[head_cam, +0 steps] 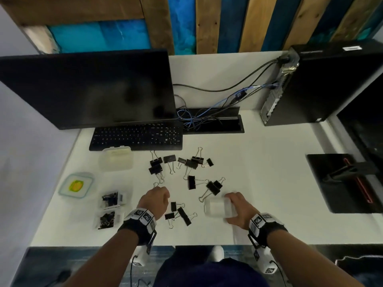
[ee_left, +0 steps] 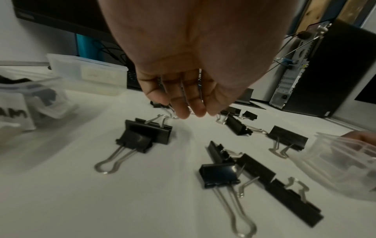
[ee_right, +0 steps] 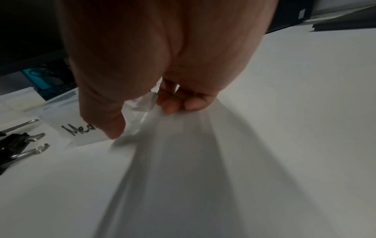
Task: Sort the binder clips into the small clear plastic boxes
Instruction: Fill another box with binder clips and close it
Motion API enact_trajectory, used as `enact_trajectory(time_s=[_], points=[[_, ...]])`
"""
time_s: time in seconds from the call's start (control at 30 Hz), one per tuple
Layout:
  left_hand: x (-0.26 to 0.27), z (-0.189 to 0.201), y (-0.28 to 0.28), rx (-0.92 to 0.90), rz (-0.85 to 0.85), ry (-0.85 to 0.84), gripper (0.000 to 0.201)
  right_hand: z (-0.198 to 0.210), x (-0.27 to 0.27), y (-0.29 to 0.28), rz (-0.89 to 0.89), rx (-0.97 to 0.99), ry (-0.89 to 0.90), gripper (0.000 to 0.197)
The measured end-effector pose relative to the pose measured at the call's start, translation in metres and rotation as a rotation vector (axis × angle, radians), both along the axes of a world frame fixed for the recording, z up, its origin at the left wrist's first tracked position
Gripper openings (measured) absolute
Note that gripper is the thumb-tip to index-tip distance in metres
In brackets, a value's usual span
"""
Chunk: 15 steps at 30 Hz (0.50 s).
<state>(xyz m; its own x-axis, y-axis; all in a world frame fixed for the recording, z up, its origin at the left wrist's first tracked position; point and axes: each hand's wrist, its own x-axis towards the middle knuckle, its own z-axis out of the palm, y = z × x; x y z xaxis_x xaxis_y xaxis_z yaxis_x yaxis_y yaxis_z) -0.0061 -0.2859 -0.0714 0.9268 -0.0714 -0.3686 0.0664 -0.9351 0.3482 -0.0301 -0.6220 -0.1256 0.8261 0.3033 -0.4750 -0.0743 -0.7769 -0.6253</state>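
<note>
Hovered left hand (head_cam: 155,200), fingers slack and empty, over scattered binder clips (head_cam: 191,182); risked hooking tangled wire handles and dragging neighbours. Clasped the small clear box (head_cam: 215,210) in the right hand's (head_cam: 238,212) curled fingers, just beside the clips; risked tipping it. Had bare desk (head_cam: 269,183) rightward, near edge close behind both wrists.

Dark monitor (head_cam: 89,88) upper left, black keyboard (head_cam: 136,136) below it, PC tower (head_cam: 323,83) upper right, cables (head_cam: 207,112) between.
</note>
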Motion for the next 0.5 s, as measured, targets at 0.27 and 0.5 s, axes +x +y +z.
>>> enact_trajectory(time_s=[0.27, 0.5], points=[[-0.024, -0.020, 0.002, 0.037, -0.125, 0.080, 0.027, -0.006, 0.012, 0.000, 0.072, -0.038, 0.052, 0.088], [-0.026, -0.028, -0.013, 0.086, -0.039, 0.003, 0.031, -0.010, 0.011, 0.000, 0.062, -0.048, 0.072, 0.099]])
